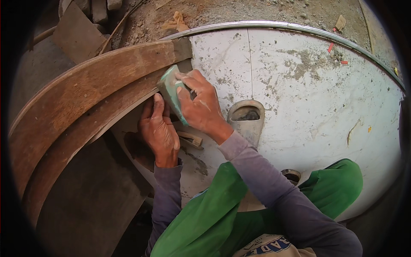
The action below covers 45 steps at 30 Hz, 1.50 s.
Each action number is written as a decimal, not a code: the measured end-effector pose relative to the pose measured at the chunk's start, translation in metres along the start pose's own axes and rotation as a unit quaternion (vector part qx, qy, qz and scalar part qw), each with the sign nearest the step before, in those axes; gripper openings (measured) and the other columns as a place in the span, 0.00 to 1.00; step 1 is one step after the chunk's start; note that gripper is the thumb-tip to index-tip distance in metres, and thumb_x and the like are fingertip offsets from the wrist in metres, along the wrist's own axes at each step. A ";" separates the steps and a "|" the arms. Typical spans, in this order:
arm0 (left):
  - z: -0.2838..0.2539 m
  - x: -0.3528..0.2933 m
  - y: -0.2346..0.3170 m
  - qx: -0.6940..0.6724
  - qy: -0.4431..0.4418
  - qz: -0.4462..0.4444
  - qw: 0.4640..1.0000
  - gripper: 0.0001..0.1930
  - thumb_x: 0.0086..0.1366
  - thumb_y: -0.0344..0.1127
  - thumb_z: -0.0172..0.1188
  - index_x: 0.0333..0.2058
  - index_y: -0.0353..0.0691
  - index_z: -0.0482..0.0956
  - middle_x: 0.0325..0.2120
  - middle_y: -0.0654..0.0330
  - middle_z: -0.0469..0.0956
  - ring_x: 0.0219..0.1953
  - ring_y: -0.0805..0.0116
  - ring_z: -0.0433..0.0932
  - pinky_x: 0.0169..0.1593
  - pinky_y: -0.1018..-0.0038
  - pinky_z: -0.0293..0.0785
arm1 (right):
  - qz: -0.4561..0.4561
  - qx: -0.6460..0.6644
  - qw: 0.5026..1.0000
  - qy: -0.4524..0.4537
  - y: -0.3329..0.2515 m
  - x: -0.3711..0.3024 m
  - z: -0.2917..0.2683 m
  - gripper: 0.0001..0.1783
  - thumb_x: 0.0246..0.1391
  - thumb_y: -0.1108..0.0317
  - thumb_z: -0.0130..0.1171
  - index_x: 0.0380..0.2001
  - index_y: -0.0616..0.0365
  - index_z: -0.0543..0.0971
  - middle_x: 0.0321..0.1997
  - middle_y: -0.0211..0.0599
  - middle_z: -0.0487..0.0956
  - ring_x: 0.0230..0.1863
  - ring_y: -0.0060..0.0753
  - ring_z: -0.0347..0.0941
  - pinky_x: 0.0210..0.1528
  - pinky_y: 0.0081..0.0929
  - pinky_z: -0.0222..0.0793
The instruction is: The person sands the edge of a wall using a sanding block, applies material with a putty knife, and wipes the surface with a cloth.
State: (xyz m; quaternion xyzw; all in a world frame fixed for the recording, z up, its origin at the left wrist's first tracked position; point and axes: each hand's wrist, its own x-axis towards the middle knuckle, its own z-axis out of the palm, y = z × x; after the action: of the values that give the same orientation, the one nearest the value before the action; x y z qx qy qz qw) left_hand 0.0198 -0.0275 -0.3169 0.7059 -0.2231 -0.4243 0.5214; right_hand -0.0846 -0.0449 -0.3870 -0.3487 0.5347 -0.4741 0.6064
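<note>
My right hand (199,100) is wrapped round a pale green, dusty block-shaped tool (172,92). Its exact kind does not show. The tool lies tilted against the far end of a reddish-brown stepped moulding (100,90), close to a grey end piece (183,49). Just below the moulding's lower edge is my left hand (159,128), thumb up and fingers curled together beside the tool. The fingertips disappear behind that edge, so what they grip is hidden.
A white, dirt-spotted board (308,98) lies under me, bordered at the back by a metal rail (274,25). A grey sandal (249,126) rests on it near my right forearm. Small wood pieces (190,139) lie below my left hand. Red scraps (330,47) and rubble (282,10) lie farther back.
</note>
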 end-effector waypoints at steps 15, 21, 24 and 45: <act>0.010 -0.001 0.002 0.006 0.004 0.003 1.000 0.17 0.79 0.27 0.61 0.61 0.25 0.78 0.60 0.49 0.81 0.63 0.56 0.81 0.68 0.70 0.82 | 0.000 0.009 0.999 0.035 0.036 -0.035 -0.009 0.18 0.64 0.72 0.58 0.54 0.68 0.85 0.46 0.52 0.80 0.45 0.57 0.81 0.48 0.42 0.77; 0.016 -0.001 -0.006 -0.002 -0.009 0.007 1.000 0.16 0.79 0.26 0.61 0.60 0.25 0.79 0.59 0.49 0.82 0.62 0.55 0.82 0.66 0.69 0.83 | 0.034 -0.074 0.994 0.069 0.056 0.020 -0.005 0.18 0.64 0.72 0.58 0.53 0.69 0.85 0.46 0.53 0.80 0.47 0.57 0.81 0.50 0.43 0.76; 0.003 0.003 0.000 0.010 0.009 0.003 1.000 0.16 0.79 0.26 0.61 0.61 0.25 0.79 0.59 0.49 0.82 0.62 0.55 0.82 0.66 0.70 0.83 | -0.028 0.036 0.999 -0.011 0.012 -0.017 0.000 0.19 0.64 0.71 0.59 0.54 0.70 0.84 0.47 0.53 0.80 0.48 0.58 0.81 0.51 0.42 0.76; 0.009 0.001 0.001 0.021 0.010 0.014 1.000 0.15 0.78 0.27 0.63 0.59 0.27 0.81 0.57 0.51 0.83 0.59 0.61 0.84 0.64 0.71 0.82 | 0.005 0.003 0.999 0.033 0.027 0.010 -0.001 0.19 0.64 0.71 0.59 0.54 0.70 0.85 0.43 0.51 0.81 0.47 0.52 0.82 0.51 0.39 0.76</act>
State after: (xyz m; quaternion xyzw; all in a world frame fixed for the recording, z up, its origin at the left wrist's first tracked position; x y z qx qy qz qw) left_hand 0.0131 -0.0334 -0.3174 0.7177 -0.2361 -0.4054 0.5146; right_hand -0.0798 -0.0464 -0.4159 -0.3283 0.5543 -0.4842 0.5920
